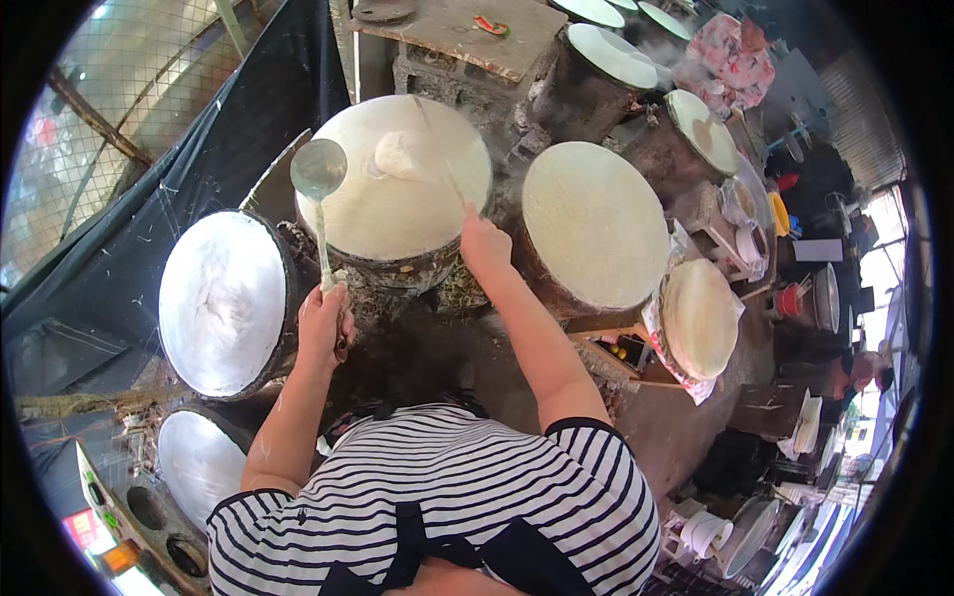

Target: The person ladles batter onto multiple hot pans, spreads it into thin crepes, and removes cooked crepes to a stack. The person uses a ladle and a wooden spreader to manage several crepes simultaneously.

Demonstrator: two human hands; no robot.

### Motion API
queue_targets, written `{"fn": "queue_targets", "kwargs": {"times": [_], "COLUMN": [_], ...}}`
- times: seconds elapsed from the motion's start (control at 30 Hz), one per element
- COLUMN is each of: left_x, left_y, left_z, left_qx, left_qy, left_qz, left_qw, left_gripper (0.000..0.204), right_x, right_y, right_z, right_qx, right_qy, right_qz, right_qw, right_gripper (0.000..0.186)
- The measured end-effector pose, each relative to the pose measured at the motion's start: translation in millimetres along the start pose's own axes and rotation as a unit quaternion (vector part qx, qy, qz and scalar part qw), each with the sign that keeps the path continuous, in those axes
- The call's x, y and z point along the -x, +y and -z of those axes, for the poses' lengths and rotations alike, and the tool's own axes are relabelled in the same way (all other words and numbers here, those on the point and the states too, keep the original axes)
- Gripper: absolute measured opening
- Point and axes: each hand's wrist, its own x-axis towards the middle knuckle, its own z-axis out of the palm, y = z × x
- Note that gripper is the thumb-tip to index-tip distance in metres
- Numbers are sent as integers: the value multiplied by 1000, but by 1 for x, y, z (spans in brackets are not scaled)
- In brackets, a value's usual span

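In my left hand [324, 320], closed on its handle, is a metal ladle [318, 166], its round bowl over the left part of the large round griddle [394, 223] coated in pale batter. My right hand [485, 244], at that griddle's lower right edge, grips a thin spreading stick [452, 174] reaching across the surface. A paler, folded-looking patch [400, 154] lies in the upper middle of the batter. To the left stands a shiny griddle [220, 298]; to the right, another griddle [594, 223] bears a pale round layer.
A round stack of pale sheets [699, 318] sits at the right on red-patterned cloth. More griddles [611, 55] steam at the upper right. A wooden board [457, 30] rests on blocks behind. Dark plastic sheeting [238, 109] and wire mesh line the left side. Another griddle [199, 462] is at lower left.
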Motion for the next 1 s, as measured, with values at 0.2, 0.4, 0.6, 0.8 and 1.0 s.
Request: {"fn": "queue_targets", "kwargs": {"times": [0.2, 0.4, 0.6, 0.8, 1.0], "left_x": [-44, -145, -125, -73, -20], "left_y": [-1, -24, 1, 17, 67], "left_z": [8, 34, 15, -5, 1], "left_qx": [-185, -461, -590, -398, 515], "left_qy": [46, 105, 48, -49, -194], "left_qz": [-55, -409, -220, 8, 249], "left_qw": [980, 780, 775, 916, 797], "left_gripper": [23, 40, 47, 39, 22], "right_x": [-8, 43, 131, 100, 109], "right_y": [-4, -24, -103, -168, -137], "right_z": [-8, 19, -64, -76, -13], "right_qx": [-15, -165, -499, -636, -479], "right_qy": [-35, -65, 10, -55, -12], "right_qz": [135, -41, -159, -149, -33], "right_qw": [990, 983, 852, 755, 877], "right_gripper": [50, 49, 48, 42, 42]}}
